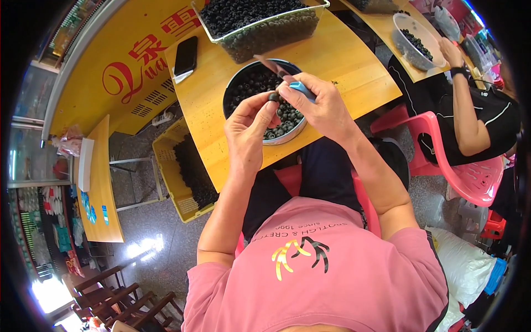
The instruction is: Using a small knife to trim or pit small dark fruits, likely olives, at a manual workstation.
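Observation:
My left hand (247,128) pinches a small dark round piece (273,97), about the size of an olive, between thumb and fingertips. Closed around the blue handle of a small knife (301,90) is my right hand (327,110); the blade points up and to the left, and the fingertips meet the dark piece. Both hands are over a round bowl (226,91) with many similar dark pieces inside, part of it hidden behind my hands. I cannot tell whether the blade touches the piece.
A clear tub (265,41) heaped with dark pieces stands behind the bowl, beside a black phone (186,56) on the wooden table (359,72). A yellow crate (166,149) of dark pieces is on the floor at left. Another person (470,110) sits at right near a clear bowl (402,25).

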Available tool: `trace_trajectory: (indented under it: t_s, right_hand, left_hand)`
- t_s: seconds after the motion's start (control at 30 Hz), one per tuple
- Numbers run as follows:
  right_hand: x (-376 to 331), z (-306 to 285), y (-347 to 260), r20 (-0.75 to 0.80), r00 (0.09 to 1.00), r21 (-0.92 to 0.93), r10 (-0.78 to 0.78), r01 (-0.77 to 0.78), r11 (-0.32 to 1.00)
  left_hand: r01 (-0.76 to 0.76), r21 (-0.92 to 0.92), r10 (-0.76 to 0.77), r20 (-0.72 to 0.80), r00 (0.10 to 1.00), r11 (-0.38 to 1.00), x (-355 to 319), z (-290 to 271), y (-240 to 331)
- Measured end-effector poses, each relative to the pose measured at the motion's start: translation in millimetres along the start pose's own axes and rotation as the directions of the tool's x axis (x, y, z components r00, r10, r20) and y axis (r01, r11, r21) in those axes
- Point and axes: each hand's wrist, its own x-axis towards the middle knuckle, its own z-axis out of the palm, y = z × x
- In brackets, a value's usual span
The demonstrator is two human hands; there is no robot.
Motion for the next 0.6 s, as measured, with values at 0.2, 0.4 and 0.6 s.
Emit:
trace_trajectory:
  t_s: [0.2,0.4,0.6]
  right_hand:
    - [-9.8,-8.1,-4.2,0.067,0.953,-0.374,-0.294,0.297,0.878]
    - [-11.4,-6.2,0.3,0.101,0.912,-0.541,-0.398,0.386,0.747]
    - [-13.1,-7.4,-1.2,0.099,0.911,-0.557,-0.401,0.385,0.736]
  left_hand:
    - [0.027,-0.043,-0.027,0.003,1.000,0.999,2.5,-5.7,1.4]
    - [-0.024,-0.007,0.024,-0.023,0.999,1.000,-1.8,1.6,4.3]
    - [-0.033,0.010,0.034,-0.021,0.999,0.999,-1.8,-0.2,1.3]
